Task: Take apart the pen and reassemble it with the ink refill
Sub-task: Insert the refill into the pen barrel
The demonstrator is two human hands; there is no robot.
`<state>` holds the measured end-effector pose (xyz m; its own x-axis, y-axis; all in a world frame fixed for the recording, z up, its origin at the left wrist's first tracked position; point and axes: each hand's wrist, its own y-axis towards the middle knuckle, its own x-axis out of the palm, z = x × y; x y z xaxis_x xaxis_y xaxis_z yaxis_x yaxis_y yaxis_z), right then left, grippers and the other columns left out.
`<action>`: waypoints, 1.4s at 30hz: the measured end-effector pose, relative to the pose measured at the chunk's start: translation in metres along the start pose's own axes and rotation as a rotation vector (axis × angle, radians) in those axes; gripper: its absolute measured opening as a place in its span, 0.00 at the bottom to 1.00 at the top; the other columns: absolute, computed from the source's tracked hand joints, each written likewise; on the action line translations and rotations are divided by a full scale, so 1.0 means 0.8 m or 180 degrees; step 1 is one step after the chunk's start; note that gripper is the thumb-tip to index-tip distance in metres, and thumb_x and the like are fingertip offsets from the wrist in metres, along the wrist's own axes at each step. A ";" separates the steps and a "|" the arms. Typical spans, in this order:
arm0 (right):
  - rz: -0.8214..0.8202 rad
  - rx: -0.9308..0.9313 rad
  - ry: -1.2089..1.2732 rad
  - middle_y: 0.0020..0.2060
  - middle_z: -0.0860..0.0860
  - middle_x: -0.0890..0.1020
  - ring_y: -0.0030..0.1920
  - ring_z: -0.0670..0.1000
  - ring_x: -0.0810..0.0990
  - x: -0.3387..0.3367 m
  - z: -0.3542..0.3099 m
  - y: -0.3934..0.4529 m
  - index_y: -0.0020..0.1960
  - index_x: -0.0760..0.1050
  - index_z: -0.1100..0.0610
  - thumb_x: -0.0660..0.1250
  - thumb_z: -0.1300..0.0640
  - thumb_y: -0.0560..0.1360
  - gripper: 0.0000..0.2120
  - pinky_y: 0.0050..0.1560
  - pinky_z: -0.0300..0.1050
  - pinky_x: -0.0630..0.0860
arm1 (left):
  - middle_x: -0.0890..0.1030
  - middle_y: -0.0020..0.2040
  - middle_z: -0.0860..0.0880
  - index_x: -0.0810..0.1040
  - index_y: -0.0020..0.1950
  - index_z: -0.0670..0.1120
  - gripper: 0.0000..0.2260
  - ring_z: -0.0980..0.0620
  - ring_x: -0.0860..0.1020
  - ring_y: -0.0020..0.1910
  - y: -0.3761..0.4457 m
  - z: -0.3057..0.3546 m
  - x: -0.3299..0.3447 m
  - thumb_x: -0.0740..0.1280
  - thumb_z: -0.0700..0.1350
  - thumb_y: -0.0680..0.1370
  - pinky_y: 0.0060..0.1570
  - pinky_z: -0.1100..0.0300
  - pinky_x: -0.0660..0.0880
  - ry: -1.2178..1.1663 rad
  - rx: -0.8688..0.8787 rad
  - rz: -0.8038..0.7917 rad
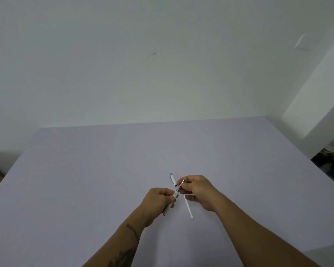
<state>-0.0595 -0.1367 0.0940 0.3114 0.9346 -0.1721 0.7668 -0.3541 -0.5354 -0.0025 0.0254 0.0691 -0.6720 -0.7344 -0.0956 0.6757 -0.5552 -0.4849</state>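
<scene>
My left hand grips a white pen barrel, which slants up to the right with its dark lower end poking out below the fingers. My right hand pinches a thin metallic piece whose lower end meets the barrel's open top. A white ink refill runs from under my right hand's lower fingers down to the right; I cannot tell whether it is held or lies on the table. A white pen cap lies on the table just behind the hands.
The lilac table spreads wide on all sides, with its far edge against a pale wall. A white pillar stands at the right, with dark clutter on the floor beside the table's right edge.
</scene>
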 end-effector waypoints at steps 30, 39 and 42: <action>0.0438 -0.0034 0.0344 0.43 0.55 0.87 0.39 0.48 0.85 -0.007 -0.007 0.010 0.48 0.82 0.61 0.68 0.59 0.78 0.06 0.41 0.43 0.79 | 0.82 0.41 0.44 0.84 0.46 0.46 0.06 0.46 0.79 0.43 0.006 0.004 -0.002 0.67 0.39 0.76 0.37 0.56 0.75 -0.0180 -0.0048 -0.0013; 0.0838 0.0046 0.0971 0.42 0.55 0.87 0.40 0.50 0.84 -0.015 -0.011 0.019 0.48 0.82 0.60 0.67 0.60 0.78 0.06 0.39 0.44 0.79 | 0.82 0.41 0.45 0.82 0.46 0.46 0.06 0.48 0.80 0.42 0.009 -0.002 -0.002 0.68 0.36 0.75 0.42 0.55 0.77 -0.0374 -0.0195 -0.0074; 0.0885 0.0120 0.1053 0.42 0.55 0.87 0.41 0.51 0.84 -0.015 -0.008 0.024 0.48 0.82 0.60 0.67 0.61 0.78 0.05 0.39 0.45 0.80 | 0.81 0.40 0.45 0.82 0.45 0.46 0.07 0.47 0.79 0.42 0.011 -0.003 -0.004 0.68 0.36 0.75 0.41 0.56 0.76 -0.0443 -0.0227 -0.0046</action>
<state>-0.0453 -0.1551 0.0912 0.6711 0.7401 -0.0429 0.6092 -0.5835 -0.5370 0.0046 0.0236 0.0628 -0.6296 -0.7763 0.0310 0.6397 -0.5406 -0.5464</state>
